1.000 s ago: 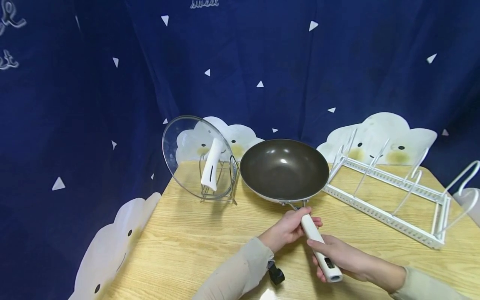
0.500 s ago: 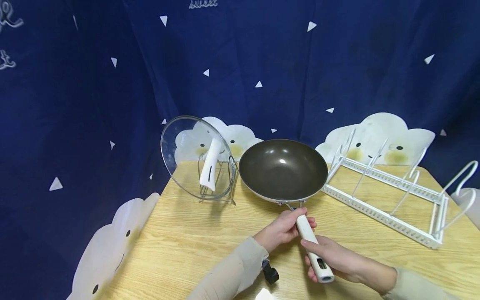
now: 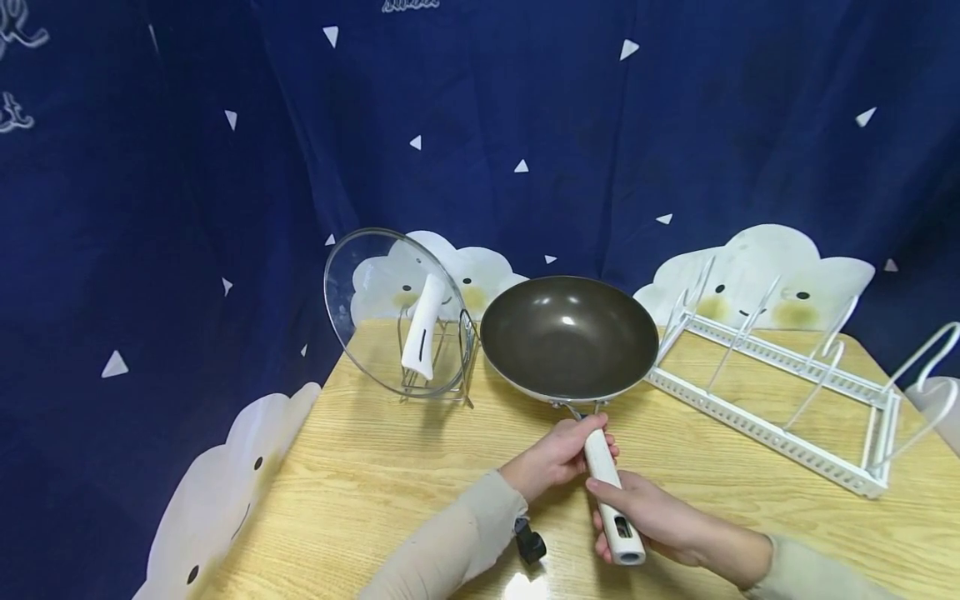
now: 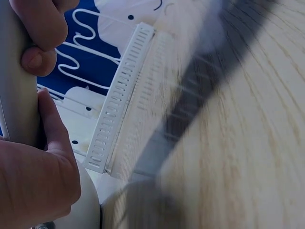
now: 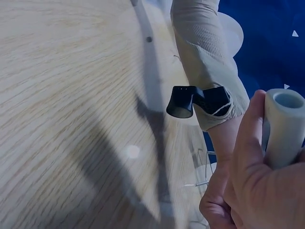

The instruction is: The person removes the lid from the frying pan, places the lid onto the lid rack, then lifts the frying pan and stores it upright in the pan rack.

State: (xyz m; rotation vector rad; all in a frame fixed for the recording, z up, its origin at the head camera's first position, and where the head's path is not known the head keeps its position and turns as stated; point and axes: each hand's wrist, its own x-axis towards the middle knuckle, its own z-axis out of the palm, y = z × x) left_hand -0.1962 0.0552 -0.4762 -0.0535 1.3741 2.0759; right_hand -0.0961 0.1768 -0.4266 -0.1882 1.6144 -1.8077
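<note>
A dark-coated wok (image 3: 568, 337) with a white handle (image 3: 602, 462) is in the middle of the head view, its bowl facing the person. My left hand (image 3: 558, 454) grips the handle close to the bowl, thumb on top. Further back along the handle, my right hand (image 3: 652, 512) holds it near its end. In the left wrist view fingers of both hands lie on the handle (image 4: 19, 90). The right wrist view shows the right hand (image 5: 267, 191) wrapped round the handle's hollow end (image 5: 286, 109).
Left of the wok, a glass lid (image 3: 367, 308) with a white grip (image 3: 423, 329) leans in a small wire stand (image 3: 467, 358). A white rack (image 3: 772, 429) with upright wire dividers lies at the right. A wooden table (image 3: 360, 492) bears everything; a blue curtain (image 3: 480, 125) hangs behind.
Both hands have shifted slightly left with the handle, which now points more nearly straight toward the person. The wok's bowl stays almost where it was. Lid and rack have not moved.
</note>
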